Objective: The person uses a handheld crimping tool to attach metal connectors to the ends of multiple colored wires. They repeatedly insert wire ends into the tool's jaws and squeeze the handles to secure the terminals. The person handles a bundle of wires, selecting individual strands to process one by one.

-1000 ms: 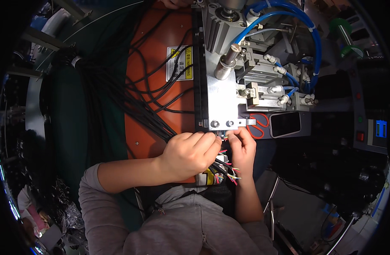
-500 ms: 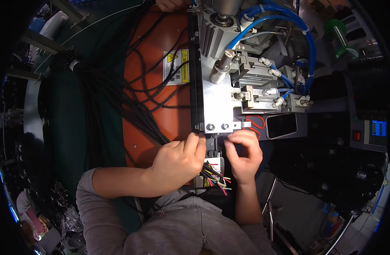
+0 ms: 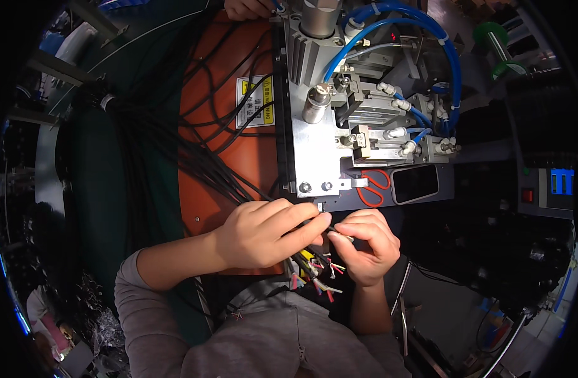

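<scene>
Black cable is what's in the fingers here, a short bit of it running between the two hands just below the front end of the machine. Left hand comes in from the side, back of the hand facing up, fingertips pinched together on it, though the thumb is mostly hidden so I can't tell exactly how it's pressing. Right hand has thumb and forefinger closed on the other end, other fingers curled in. The fingertips of the two hands are close, with a small gap between them.

Right below that there's a bunch of stripped wire ends, pink, red, yellow and white, poking out near the person's lap. Above the hands sits a shiny metal plate with two bolts at its near end, pneumatic cylinders beside it and a blue hose looping over the top. To the right of the plate: red-handled scissors, then a phone lying next to them.

Over on the left, an orange board with a big cable bundle fanned across it, plus a yellow and white label. Someone else's hand shows at the top edge.
</scene>
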Demonstrator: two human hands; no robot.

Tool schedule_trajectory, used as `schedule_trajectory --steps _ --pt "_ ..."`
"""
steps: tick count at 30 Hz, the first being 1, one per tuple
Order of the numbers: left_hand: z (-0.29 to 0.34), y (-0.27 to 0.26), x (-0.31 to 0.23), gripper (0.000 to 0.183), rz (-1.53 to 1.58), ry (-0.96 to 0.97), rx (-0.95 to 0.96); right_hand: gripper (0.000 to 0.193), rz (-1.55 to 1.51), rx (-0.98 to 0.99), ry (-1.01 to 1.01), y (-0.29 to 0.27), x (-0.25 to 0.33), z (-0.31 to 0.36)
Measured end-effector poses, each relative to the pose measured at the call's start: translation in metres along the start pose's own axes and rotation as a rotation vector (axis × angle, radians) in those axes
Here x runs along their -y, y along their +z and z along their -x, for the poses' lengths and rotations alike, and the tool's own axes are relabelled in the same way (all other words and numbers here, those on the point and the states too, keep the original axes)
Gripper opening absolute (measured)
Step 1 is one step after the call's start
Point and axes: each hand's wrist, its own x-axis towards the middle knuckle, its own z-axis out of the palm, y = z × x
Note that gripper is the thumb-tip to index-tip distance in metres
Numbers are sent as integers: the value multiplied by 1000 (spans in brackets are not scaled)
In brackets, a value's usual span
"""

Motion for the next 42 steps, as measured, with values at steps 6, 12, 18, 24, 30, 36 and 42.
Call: schedule_trajectory --steps 6,12,18,24,30,36,42 --pt "3 1 -1 22 84 -81 -49 37 -385 -187 45 21 2 3" --pt "3 0 -1 18 113 -115 -75 26 -205 -55 -53 19 -4 -9" --pt "-2 1 -4 14 99 -162 -37 21 -455 -165 174 25 -6 -7" --pt "-1 0 -7 14 -6 -169 60 23 227 -39 -115 11 8 -14" --pt "-1 4 -6 15 -57 -120 84 16 69 299 163 -16 1 -22" --pt "5 3 -12 32 -130 -86 102 11 -214 258 410 -13 -10 -9" --pt "9 12 -12 32 -195 -51 149 6 -20 182 345 -5 -18 0"
